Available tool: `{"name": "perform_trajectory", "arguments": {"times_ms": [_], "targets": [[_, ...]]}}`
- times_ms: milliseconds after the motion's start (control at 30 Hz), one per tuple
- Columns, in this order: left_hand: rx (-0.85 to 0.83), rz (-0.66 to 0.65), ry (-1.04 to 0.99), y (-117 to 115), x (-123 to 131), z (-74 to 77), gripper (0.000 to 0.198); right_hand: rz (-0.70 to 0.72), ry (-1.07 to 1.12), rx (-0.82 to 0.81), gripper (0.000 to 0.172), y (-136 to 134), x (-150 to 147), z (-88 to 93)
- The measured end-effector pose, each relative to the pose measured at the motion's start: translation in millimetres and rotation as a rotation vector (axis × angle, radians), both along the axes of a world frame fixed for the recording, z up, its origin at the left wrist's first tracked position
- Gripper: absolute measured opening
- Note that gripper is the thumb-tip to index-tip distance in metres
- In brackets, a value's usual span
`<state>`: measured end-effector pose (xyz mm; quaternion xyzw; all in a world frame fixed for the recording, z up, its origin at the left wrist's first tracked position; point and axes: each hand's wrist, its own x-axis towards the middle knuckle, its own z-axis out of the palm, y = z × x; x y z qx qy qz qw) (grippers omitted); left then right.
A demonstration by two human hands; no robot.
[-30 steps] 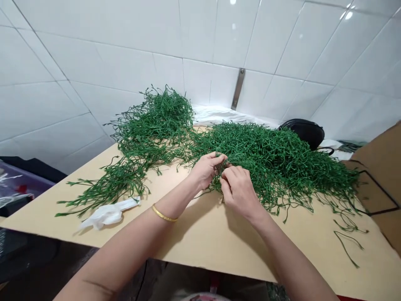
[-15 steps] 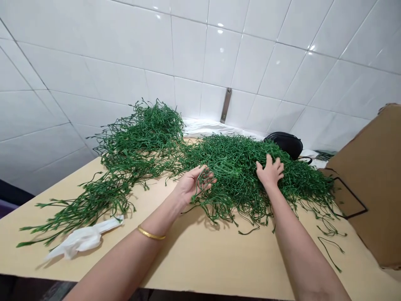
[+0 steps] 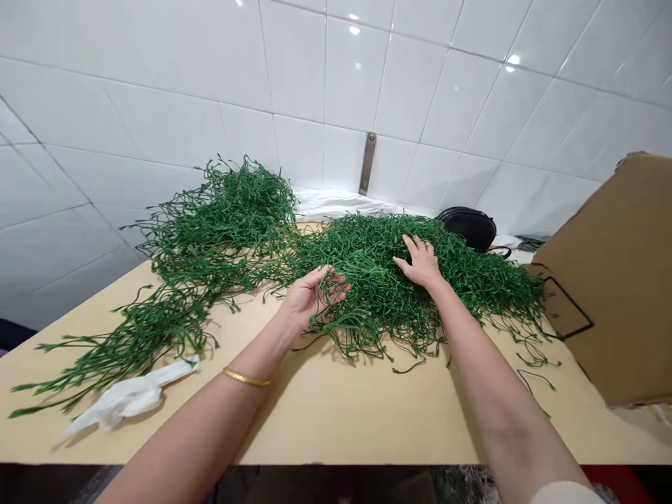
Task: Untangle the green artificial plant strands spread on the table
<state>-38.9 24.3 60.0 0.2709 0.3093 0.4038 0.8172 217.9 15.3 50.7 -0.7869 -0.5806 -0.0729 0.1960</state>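
My left hand [image 3: 313, 292] is palm up at the near left edge of the larger pile, with thin green artificial plant stems [image 3: 324, 292] caught between thumb and curled fingers. That larger pile of tangled green stems [image 3: 362, 245] spreads over the middle of the table. On top of it rests my right hand [image 3: 421, 263], fingers spread, palm down, touching the stems and gripping none that I can see. A second heap of the same stems [image 3: 231, 210] lies at the back left. A looser bunch [image 3: 141, 336] stretches toward the table's front left.
A knotted white strip [image 3: 129, 399] lies at the front left of the pale table [image 3: 357, 420]. On the right stands a cardboard box [image 3: 619, 280] with a black wire frame [image 3: 577, 308] against it. A black pouch [image 3: 470, 227] sits behind the pile, near the tiled wall [image 3: 299, 77].
My right hand has shifted left across the top of the pile, fingers still spread. My left hand keeps its hold on the stems. The view has shifted slightly.
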Motion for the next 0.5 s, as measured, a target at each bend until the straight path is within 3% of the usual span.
{"name": "perform_trajectory", "arguments": {"times_ms": [233,367,500], "targets": [[0.027,0.001,0.035,3,0,-2.5,0.012,-0.052,-0.072,0.104,0.068,-72,-27,9.6],[0.013,0.001,0.029,2,1,-1.7,0.015,0.185,0.063,-0.140,0.081,-101,-42,-14.2],[0.013,-0.015,-0.021,2,2,-6.6,0.015,0.168,0.003,-0.236,0.082,-83,-57,-44.0]]}}
